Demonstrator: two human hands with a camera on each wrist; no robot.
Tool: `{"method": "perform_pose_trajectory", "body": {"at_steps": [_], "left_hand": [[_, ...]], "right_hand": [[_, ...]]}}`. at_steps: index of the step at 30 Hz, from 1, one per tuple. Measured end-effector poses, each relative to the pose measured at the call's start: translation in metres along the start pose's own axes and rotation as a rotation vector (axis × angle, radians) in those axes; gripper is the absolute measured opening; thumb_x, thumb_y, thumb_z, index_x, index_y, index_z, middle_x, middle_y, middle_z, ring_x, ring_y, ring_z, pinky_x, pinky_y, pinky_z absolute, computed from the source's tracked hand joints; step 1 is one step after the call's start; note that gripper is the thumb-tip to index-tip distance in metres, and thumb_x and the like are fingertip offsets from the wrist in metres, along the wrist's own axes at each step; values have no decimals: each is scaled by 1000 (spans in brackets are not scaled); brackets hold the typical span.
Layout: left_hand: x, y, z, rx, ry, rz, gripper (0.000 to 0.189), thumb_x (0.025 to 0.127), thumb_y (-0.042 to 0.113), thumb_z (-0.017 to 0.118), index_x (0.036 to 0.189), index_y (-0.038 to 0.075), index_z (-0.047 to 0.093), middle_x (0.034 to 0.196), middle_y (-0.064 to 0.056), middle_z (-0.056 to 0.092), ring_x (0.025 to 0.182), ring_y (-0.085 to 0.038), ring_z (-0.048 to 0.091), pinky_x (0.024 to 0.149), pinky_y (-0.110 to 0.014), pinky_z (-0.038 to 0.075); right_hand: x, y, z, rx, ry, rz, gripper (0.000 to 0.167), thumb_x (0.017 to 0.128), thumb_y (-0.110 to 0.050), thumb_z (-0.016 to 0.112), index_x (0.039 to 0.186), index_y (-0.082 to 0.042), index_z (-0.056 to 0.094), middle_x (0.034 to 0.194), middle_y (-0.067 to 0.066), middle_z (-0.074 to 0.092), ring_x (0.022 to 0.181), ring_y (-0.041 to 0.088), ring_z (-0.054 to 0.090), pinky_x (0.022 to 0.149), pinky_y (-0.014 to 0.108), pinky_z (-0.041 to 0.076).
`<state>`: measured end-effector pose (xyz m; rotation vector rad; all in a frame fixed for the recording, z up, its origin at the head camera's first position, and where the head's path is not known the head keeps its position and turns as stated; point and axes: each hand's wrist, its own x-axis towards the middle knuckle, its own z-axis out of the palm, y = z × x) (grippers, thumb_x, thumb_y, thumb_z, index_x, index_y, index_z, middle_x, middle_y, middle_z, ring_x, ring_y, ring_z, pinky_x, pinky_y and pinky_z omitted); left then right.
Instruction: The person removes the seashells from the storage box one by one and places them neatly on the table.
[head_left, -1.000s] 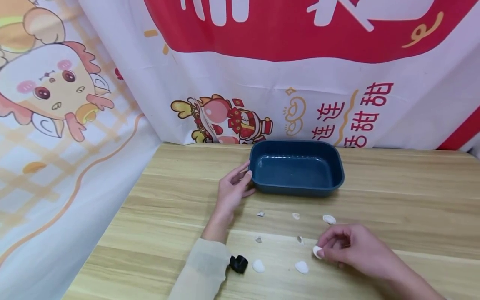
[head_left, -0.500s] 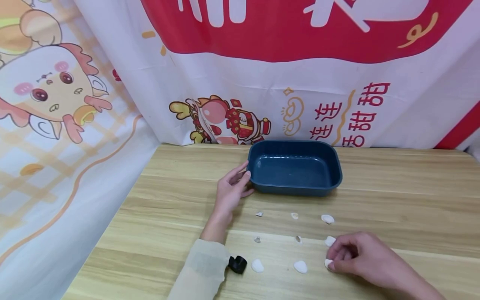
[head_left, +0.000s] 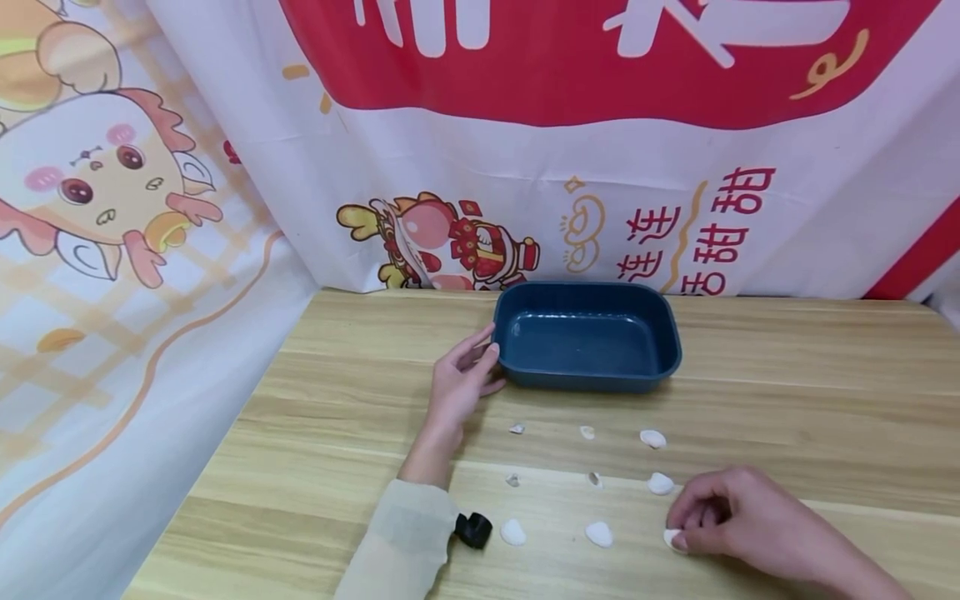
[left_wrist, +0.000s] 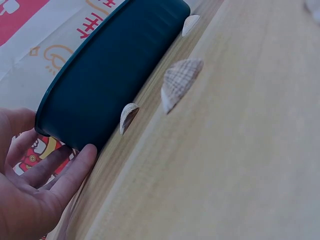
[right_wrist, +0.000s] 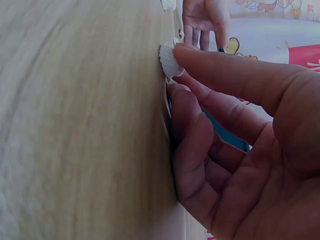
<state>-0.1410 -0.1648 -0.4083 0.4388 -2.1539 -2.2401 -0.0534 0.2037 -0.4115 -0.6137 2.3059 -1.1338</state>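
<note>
My right hand (head_left: 738, 525) pinches a white seashell (head_left: 672, 540) between thumb and fingers, low at the tabletop. In the right wrist view the ribbed shell (right_wrist: 170, 62) shows at the fingertips; I cannot tell whether it touches the wood. My left hand (head_left: 461, 379) touches the left end of a dark blue rectangular tub (head_left: 588, 382) with its fingers fairly straight; the left wrist view shows fingertips against the tub's wall (left_wrist: 107, 70). Inside, the tub holds nothing visible. Several shells lie in rows before it, among them a white shell (head_left: 660, 483) and a small shell (head_left: 595, 480).
The wooden table (head_left: 810, 400) runs back to a white and red printed cloth (head_left: 480, 150), close behind the tub. Another printed cloth (head_left: 97, 350) hangs at the left. A black object (head_left: 474, 530) is at the left sleeve (head_left: 408, 533).
My right hand set one shell down at the right end of the middle row, then moved slightly right and nearer the front with another shell pinched. The left hand stayed at the tub.
</note>
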Motion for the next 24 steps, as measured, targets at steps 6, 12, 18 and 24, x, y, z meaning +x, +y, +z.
{"method": "perform_pose_trajectory", "body": {"at_steps": [6,12,18,24], "left_hand": [[2,-1,-1,-4,-1,-3,36,105,27,72,139,40,70,147,-9,67,127,-28,72,95,-41,68],[5,-2,-2,-5,-2,-3,36,106,27,72,140,40,70,147,-10,66,127,-28,72,94,-41,68],[4,-2,-6,-2,-2,-16,37,106,27,72,141,39,70,148,-11,66,127,-29,72,95,-41,68],[3,2,-11,21,-4,-9,37,105,24,72,140,35,70,143,-11,69,123,-29,74,95,-42,68]], "right_hand": [[1,1,-1,15,-14,10,12,92,-26,87,97,-18,80,78,-10,67,71,1,57,57,21,48],[3,2,-1,93,-20,32,8,94,-22,84,99,-17,81,80,-6,69,70,4,58,56,21,48],[5,6,-8,158,42,91,14,97,-21,82,107,-12,81,89,1,72,75,7,58,59,22,50],[18,2,-19,240,231,133,26,98,-20,81,117,-3,78,95,1,75,80,13,64,63,27,57]]}}
